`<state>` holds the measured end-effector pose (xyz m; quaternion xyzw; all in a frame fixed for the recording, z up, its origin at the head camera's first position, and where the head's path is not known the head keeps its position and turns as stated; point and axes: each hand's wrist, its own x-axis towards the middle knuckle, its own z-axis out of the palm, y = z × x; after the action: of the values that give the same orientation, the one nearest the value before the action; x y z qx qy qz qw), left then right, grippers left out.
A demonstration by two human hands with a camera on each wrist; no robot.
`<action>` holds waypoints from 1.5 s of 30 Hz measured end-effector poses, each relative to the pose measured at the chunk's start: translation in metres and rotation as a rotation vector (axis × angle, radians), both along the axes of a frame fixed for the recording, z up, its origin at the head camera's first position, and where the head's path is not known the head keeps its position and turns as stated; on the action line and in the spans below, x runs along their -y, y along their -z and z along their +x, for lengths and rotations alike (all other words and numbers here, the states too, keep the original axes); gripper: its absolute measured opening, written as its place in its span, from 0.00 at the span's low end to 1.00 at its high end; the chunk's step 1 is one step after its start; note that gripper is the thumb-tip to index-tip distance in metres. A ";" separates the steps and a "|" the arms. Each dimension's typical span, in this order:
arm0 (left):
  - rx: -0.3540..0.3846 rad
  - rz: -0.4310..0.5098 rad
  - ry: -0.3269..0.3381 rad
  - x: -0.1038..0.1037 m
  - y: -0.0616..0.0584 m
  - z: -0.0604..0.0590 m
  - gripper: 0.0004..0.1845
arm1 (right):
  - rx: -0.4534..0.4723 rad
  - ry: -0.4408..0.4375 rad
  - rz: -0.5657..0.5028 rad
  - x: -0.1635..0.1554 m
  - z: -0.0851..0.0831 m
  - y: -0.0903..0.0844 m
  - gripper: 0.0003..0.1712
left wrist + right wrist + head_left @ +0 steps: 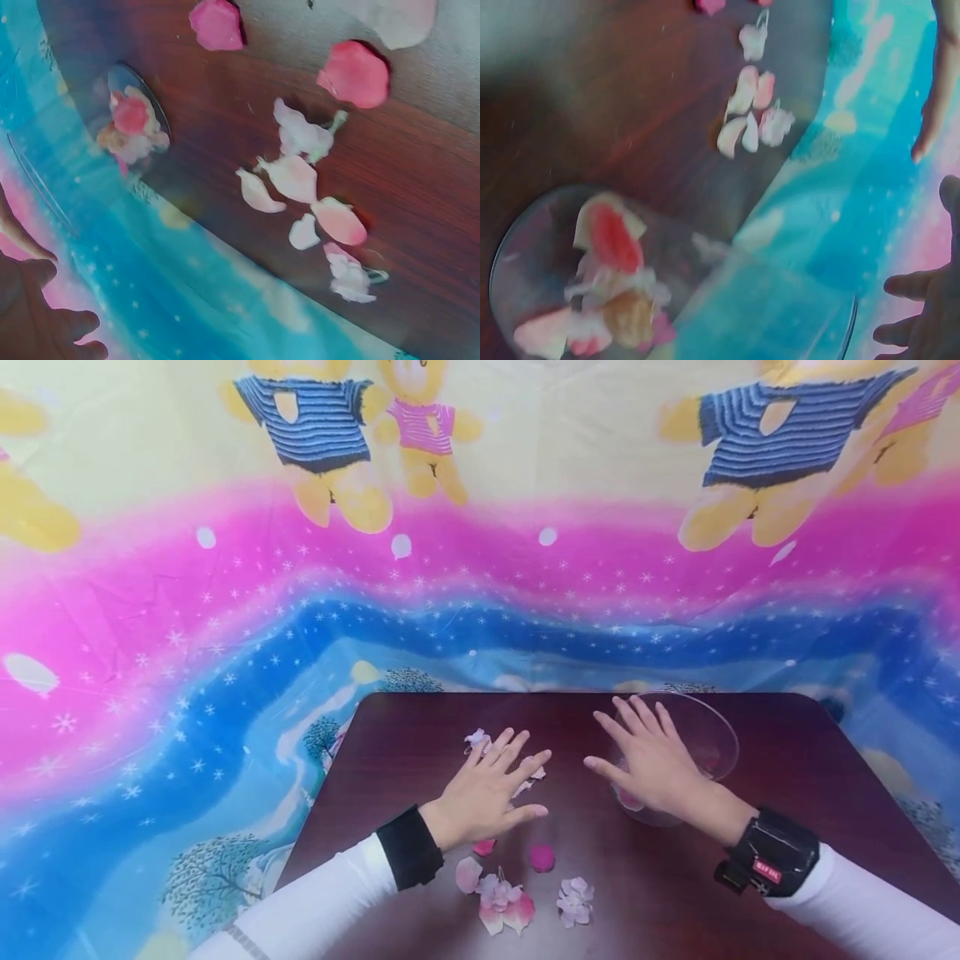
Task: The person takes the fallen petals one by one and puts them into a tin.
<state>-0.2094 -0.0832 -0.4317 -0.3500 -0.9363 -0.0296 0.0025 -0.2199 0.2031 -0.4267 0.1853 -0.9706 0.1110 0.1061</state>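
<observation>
While both hands hover w/ fingers spread, nothing pinched – left hand above loose petals on table, right hand over glass bowl – petals are prob. best pinched singly & dropped into bowl.

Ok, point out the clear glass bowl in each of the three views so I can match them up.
Head: the glass bowl sits on the right of the table, under the right hand.
Left wrist: upper left, small, petals inside.
Right wrist: bottom left, large and close.
Shared landmark: the pale petals scattered near the table's far edge.
</observation>
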 end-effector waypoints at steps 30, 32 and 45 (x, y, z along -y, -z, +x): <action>0.006 0.011 -0.097 0.055 0.031 -0.025 0.38 | 0.018 -0.176 -0.050 0.074 0.011 0.052 0.43; 0.019 -0.011 -0.112 0.056 0.036 -0.032 0.37 | 0.031 -0.168 -0.053 0.078 0.006 0.056 0.44; 0.157 -0.068 -0.268 0.053 0.060 -0.075 0.37 | 0.070 -0.158 -0.042 0.099 -0.017 0.079 0.41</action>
<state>-0.2841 -0.1365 -0.4913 -0.2186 -0.9723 -0.0247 -0.0786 -0.2371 0.1040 -0.5057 0.2551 -0.9536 0.1457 0.0666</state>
